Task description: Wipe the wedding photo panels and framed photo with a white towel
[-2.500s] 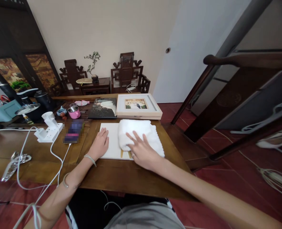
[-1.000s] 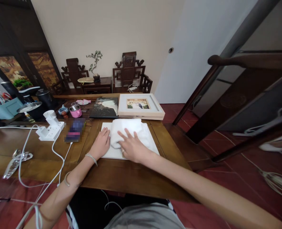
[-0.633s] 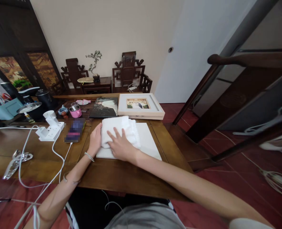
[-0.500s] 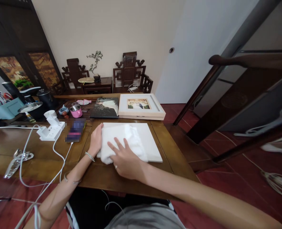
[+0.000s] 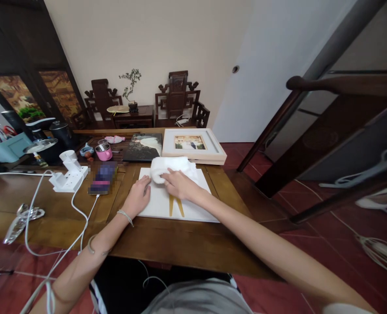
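A white panel [image 5: 157,205] lies flat on the brown table in front of me, with a gold, two-legged shape [image 5: 176,206] on its near part. A fluffy white towel [image 5: 169,168], bunched up, covers the panel's far part and reaches toward the framed picture. My right hand [image 5: 180,185] grips the towel's near side, its fingers partly curled into the cloth. On the panel's left edge rests my left hand [image 5: 138,196], fingers stretched forward and holding nothing. The towel and right hand hide the upper part of the gold shape.
Behind the panel lie a framed picture [image 5: 206,148] and a dark picture [image 5: 143,147]. To the left are a phone [image 5: 103,179], a white power strip [image 5: 69,176] with cables, a pink cup [image 5: 103,152] and a silver object [image 5: 23,224]. A dark wooden chair [image 5: 298,144] stands right.
My right hand has moved away from me with the towel, uncovering the panel's near part and the gold shape. My left hand has shifted slightly right onto the panel.
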Motion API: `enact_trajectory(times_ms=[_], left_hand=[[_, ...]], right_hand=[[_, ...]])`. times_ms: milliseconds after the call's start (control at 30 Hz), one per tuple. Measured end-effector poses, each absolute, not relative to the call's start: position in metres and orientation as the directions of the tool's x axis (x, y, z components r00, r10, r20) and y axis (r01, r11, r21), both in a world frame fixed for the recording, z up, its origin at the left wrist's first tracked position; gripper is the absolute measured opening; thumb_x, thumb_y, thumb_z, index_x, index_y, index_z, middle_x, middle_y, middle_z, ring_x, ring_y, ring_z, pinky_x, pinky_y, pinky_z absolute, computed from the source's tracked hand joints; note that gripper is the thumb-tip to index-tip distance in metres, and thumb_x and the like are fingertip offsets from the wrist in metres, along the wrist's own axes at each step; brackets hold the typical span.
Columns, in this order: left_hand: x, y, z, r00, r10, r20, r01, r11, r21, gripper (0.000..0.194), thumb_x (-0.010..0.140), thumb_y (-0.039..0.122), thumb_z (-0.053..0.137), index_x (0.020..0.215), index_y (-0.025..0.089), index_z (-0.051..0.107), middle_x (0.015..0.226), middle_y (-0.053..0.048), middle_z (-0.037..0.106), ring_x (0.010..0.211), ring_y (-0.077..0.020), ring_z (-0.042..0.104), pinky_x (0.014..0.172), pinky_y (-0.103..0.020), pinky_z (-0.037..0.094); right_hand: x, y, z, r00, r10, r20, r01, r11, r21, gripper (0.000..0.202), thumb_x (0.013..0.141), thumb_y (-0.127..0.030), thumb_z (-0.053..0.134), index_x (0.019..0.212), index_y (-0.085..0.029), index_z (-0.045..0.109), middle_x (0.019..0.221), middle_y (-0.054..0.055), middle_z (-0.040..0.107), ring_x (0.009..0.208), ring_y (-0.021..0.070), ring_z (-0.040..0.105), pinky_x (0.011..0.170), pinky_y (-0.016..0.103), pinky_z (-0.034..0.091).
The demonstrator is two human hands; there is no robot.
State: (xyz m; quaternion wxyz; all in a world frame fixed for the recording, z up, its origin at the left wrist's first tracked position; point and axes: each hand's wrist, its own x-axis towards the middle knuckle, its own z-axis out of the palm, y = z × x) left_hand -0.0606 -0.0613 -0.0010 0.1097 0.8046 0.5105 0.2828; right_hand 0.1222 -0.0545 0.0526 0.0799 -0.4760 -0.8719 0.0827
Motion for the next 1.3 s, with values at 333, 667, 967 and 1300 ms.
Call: enact_trajectory(times_ms=[333, 667, 967, 1300], left_hand=[[-0.063, -0.061, -0.001, 0.348, 0.855, 0.385, 0.756, -0.498, 0.424, 0.031, 0.087, 0.013, 0.041, 0.107, 0.015, 0.065, 0.115, -0.013, 0.066, 0.112, -0.0268, 0.060, 0.100, -0.043, 0.046], [-0.065, -0.058, -0.010, 0.324, 0.870, 0.372, 0.770, -0.471, 0.430, 0.039, 0.088, 0.016, 0.039, 0.122, 0.011, 0.057, 0.132, -0.015, 0.058, 0.130, -0.0258, 0.048, 0.111, -0.046, 0.036], [-0.064, -0.058, -0.011, 0.353, 0.861, 0.366, 0.788, -0.484, 0.380, 0.038, 0.090, 0.016, 0.038, 0.122, 0.010, 0.057, 0.132, -0.017, 0.057, 0.131, -0.0258, 0.045, 0.112, -0.047, 0.034], [-0.065, -0.058, -0.012, 0.343, 0.871, 0.352, 0.796, -0.468, 0.384, 0.039, 0.091, 0.018, 0.036, 0.123, 0.007, 0.055, 0.135, -0.019, 0.053, 0.133, -0.0262, 0.044, 0.112, -0.045, 0.034]], right_hand=[[0.090, -0.026, 0.061, -0.556, 0.829, 0.060, 0.800, 0.553, -0.232, 0.036, 0.087, -0.014, 0.038, 0.112, -0.014, 0.063, 0.114, 0.013, 0.067, 0.104, 0.0260, 0.060, 0.088, 0.034, 0.040], [0.199, -0.064, 0.044, -0.480, 0.876, 0.053, 0.852, 0.479, -0.209, 0.039, 0.085, -0.008, 0.033, 0.106, -0.008, 0.066, 0.111, 0.017, 0.067, 0.117, 0.0297, 0.055, 0.098, 0.042, 0.040], [0.220, -0.178, 0.025, -0.612, 0.790, 0.040, 0.766, 0.604, -0.220, 0.034, 0.077, -0.005, 0.040, 0.091, -0.018, 0.069, 0.151, 0.007, 0.035, 0.143, 0.0285, 0.015, 0.114, 0.057, 0.022], [0.209, -0.071, 0.026, -0.534, 0.844, 0.055, 0.829, 0.536, -0.158, 0.036, 0.086, -0.011, 0.036, 0.109, -0.008, 0.064, 0.136, 0.022, 0.051, 0.140, 0.0315, 0.026, 0.108, 0.058, 0.026]])
